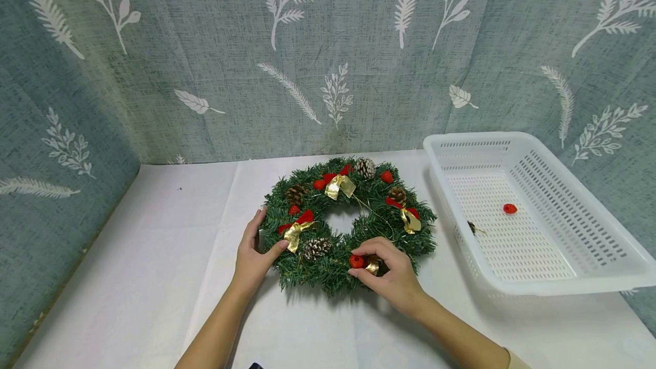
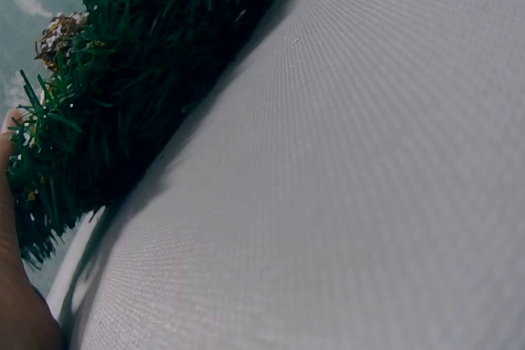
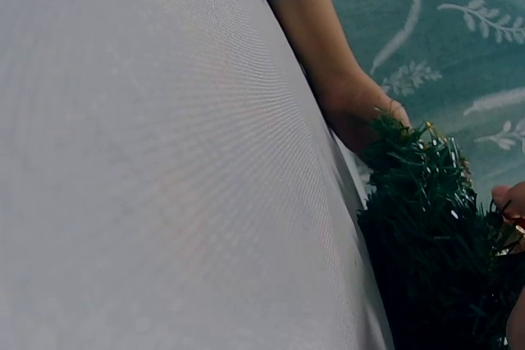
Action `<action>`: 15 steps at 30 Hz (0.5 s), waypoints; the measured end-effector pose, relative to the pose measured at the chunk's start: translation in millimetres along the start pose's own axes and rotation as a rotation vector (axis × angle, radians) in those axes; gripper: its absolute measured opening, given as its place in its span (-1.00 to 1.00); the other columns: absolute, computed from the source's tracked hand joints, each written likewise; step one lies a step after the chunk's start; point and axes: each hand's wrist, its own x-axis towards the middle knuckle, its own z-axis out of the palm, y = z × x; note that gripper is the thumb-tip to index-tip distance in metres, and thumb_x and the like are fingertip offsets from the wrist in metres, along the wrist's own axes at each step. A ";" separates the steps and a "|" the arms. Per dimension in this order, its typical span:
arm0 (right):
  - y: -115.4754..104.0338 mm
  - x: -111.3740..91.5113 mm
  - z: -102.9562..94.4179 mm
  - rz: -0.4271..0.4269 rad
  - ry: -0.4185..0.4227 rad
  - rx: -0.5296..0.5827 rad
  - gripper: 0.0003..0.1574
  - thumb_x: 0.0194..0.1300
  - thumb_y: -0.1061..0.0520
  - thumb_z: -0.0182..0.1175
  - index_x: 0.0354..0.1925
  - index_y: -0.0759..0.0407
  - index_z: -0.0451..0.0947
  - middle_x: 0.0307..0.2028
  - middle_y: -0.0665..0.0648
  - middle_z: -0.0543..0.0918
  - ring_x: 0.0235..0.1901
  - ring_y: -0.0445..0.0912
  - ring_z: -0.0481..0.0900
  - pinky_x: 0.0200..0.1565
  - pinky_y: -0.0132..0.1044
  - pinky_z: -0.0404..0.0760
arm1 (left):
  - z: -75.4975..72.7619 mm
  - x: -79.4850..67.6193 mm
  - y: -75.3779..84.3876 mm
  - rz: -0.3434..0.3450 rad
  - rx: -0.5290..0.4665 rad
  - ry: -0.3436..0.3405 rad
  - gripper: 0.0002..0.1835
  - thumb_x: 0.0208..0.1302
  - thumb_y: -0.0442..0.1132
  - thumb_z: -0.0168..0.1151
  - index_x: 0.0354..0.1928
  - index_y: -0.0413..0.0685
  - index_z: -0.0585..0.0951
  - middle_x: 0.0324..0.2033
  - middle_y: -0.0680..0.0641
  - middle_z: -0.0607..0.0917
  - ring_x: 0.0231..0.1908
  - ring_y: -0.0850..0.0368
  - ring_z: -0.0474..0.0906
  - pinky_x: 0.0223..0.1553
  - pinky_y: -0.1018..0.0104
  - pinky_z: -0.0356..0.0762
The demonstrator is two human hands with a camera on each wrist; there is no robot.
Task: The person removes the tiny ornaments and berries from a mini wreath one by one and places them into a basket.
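A green Christmas wreath (image 1: 319,273) lies flat on the table, set with pine cones, red berries and red-and-gold bows. At its left edge my left hand (image 1: 252,258) holds the wreath, thumb over the top near a bow (image 1: 294,234) and fingers along the outer side. My right hand (image 1: 392,274) is over the front right part, pinching a round red berry ornament (image 1: 357,261) between thumb and fingertips. Just beside that berry a gold bow (image 1: 373,267) shows, partly hidden under the hand. A frosted pine cone (image 1: 316,249) sits between the two hands.
To the right stands a white plastic basket (image 1: 533,287) with another red berry (image 1: 509,208) and a small dark piece with a gold wire (image 1: 474,228) inside. A white cloth (image 1: 154,255) covers the table. Behind hangs a grey-green leaf-patterned curtain (image 1: 215,61).
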 end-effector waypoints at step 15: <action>-10.0 3.0 -5.3 0.015 0.010 0.046 -0.61 -0.07 0.41 0.42 -0.21 0.20 0.61 -0.21 0.13 0.60 -0.19 -0.17 0.56 -0.28 -0.43 0.63 | -0.6 0.5 -0.3 -0.011 0.008 -0.001 -0.15 0.17 -0.32 0.32 0.46 0.08 0.13 0.46 -0.10 0.02 0.46 -0.03 -0.16 0.42 -0.08 -0.11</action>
